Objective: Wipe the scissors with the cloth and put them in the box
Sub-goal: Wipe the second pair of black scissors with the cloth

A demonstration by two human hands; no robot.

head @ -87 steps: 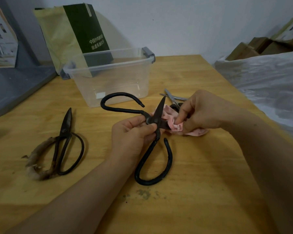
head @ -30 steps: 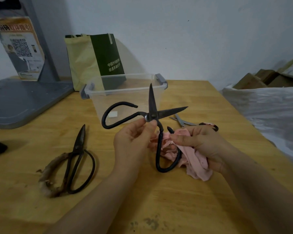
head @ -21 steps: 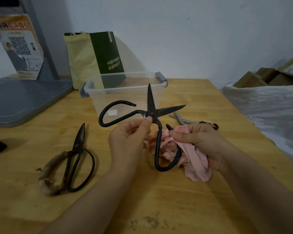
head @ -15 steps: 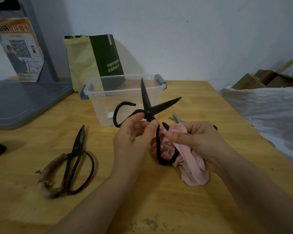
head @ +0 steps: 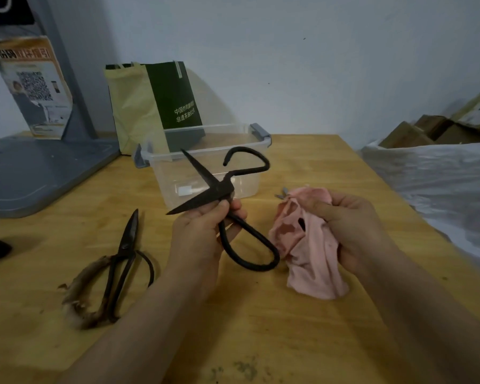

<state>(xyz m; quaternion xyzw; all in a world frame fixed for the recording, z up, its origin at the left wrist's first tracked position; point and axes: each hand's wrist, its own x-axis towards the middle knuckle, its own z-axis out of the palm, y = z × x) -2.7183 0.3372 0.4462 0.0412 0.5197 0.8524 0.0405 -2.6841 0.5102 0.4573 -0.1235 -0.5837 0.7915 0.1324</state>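
A left hand (head: 205, 236) at the middle of the frame holds a pair of large black iron scissors with wide loop handles (head: 225, 189). Its fingers (head: 234, 214) are curled round the shank just below the pivot and pinch it. The scissors are lifted off the light wooden desk (head: 288, 328), with the blades spread apart and pointing to the left, one tip up, one tip down. One handle loop rises to the upper right, across the clear plastic box with grey latches (head: 172, 187) that stands behind. The other loop hangs to the lower right and ends just beside the crumpled pink cloth (head: 308, 245). Whether loop and cloth touch cannot be told.

The right hand (head: 352, 228), at the right of centre, grips the cloth. Its fingers are curled into the folds, the thumb is pressed on top, and the cloth's lower end hangs to the desk.

At the lower left a second pair of dark old scissors with a frayed brown wrap on one handle (head: 122, 261) lies flat on the desk, blades closed. Grey metal tips of a small third pair (head: 281, 194) show just behind the cloth. A yellow and green paper bag (head: 155, 106) stands behind the box. A grey stand base (head: 39, 167) fills the upper left. White plastic sheeting (head: 441, 184) lies at the right edge.
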